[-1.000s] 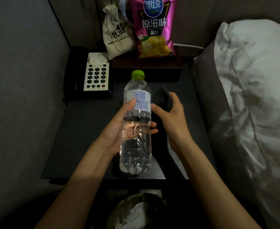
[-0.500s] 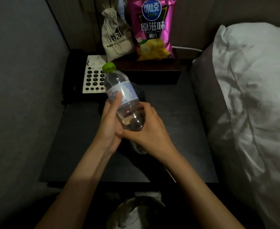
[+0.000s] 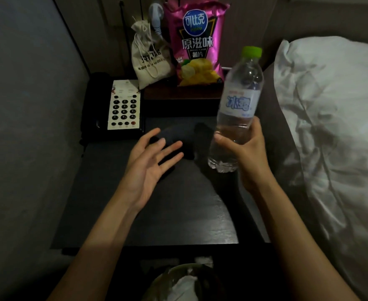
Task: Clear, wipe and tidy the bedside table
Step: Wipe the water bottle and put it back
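Bedside table (image 3: pixel 118 213) fills the frame centre, its dark top carrying a telephone (image 3: pixel 122 109) at upper left, a cloth pouch (image 3: pixel 149 61) and a crisp bag (image 3: pixel 197 46) at the rear, and a dark cloth (image 3: pixel 178 137) mid-surface. Risk noted: the water bottle (image 3: pixel 237 105), tilted right of centre, is gripped low and could slip or topple, striking the rear items. Right hand (image 3: pixel 247 153) has fingers clamped around the bottle's lower body; left hand (image 3: pixel 150 164) is empty, fingers spread, hovering over the cloth.
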`<action>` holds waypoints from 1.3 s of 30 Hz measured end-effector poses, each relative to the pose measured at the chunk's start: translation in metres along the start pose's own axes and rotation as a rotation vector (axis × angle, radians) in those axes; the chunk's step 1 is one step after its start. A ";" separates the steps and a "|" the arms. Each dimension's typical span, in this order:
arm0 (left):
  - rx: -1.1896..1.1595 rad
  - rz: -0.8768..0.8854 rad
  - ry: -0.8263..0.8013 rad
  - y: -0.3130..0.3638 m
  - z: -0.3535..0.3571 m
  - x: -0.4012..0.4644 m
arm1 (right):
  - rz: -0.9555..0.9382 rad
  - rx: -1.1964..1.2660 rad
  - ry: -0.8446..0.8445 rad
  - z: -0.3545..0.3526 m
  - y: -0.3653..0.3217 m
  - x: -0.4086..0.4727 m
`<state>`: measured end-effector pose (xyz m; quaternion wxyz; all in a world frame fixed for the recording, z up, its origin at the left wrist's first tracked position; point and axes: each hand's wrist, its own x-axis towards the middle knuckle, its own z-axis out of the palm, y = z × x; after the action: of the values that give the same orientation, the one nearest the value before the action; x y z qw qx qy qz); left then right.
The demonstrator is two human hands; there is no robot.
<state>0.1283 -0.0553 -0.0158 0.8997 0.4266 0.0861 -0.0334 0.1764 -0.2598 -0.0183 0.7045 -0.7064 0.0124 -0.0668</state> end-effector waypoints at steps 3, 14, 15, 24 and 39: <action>0.042 -0.011 -0.007 -0.002 -0.005 0.001 | -0.034 -0.056 -0.001 -0.011 0.005 0.009; 0.084 -0.049 -0.018 -0.011 -0.010 0.008 | -0.181 -0.230 0.015 -0.039 0.025 0.048; 0.080 -0.055 -0.019 -0.012 -0.009 0.009 | -0.183 -0.240 0.041 -0.041 0.028 0.052; 0.071 -0.086 -0.009 -0.016 -0.004 0.014 | -0.210 -0.323 0.114 -0.048 0.034 0.104; 0.029 -0.093 -0.021 -0.020 -0.004 0.022 | -0.099 -0.244 0.021 -0.036 0.027 0.189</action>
<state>0.1465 -0.0651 -0.0376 0.8917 0.4348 0.0961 -0.0810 0.3620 -0.3173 -0.0307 0.6091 -0.7858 -0.0072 -0.1067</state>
